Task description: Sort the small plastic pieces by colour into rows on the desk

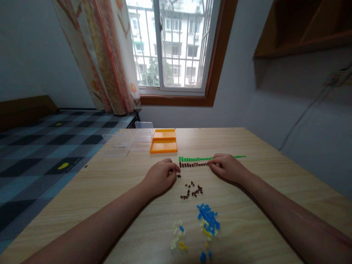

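Note:
A row of small brown pieces (193, 165) lies on the wooden table (247, 146), just below a longer row of green pieces (195, 159). My left hand (161, 176) rests at the brown row's left end, fingers curled and pinched on the end pieces. At the right end my right hand (227, 167) presses in with its fingers together. Loose brown pieces (191, 190) lie scattered in front of the rows, between my hands.
A heap of blue pieces (208, 217) and some pale yellow ones (178, 236) lie nearer me. An orange tray (164, 140) and a clear plastic box (129, 141) stand at the back left. A bed with a checked cover (46, 146) adjoins the table's left edge.

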Available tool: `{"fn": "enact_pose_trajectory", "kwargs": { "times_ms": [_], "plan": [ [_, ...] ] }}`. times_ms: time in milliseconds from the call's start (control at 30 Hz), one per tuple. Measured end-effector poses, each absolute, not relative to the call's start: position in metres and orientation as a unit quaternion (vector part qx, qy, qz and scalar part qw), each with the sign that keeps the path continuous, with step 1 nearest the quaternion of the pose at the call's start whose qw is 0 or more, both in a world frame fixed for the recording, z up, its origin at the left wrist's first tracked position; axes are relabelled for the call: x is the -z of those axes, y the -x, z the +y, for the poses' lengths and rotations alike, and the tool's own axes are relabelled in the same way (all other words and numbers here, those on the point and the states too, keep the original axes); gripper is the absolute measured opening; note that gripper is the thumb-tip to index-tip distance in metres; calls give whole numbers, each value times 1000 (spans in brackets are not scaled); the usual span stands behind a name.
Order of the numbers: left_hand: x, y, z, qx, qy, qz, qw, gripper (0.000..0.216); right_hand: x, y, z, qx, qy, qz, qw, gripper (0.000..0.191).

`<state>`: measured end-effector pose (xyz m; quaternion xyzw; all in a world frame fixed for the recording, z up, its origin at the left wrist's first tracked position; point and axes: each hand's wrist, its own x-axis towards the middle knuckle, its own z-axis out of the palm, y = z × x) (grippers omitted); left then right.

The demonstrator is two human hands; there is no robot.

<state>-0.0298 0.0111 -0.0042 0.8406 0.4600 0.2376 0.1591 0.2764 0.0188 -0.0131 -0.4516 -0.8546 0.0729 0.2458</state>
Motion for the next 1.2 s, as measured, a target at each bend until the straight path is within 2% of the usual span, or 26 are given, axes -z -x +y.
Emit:
{"fn": "enact_pose_trajectory", "kwargs": {
  "times_ms": [600, 867, 1033, 1200],
  "plan": [
    [1, 30, 11, -242, -843, 453, 160, 25, 13, -276, 20, -63, 454, -856, 241, 24],
    [3, 30, 13, -264, -837, 446, 177, 26, 6, -258, 5, -45, 427, -859, 280, 24],
    [1, 31, 18, -286, -818, 454, 209, 24, 1, -224, -12, -68, 347, -900, 253, 26],
    [1, 31, 23, -287, -797, 473, 242, 19, -1, -207, -15, -105, 311, -925, 191, 37]
  ]
}}
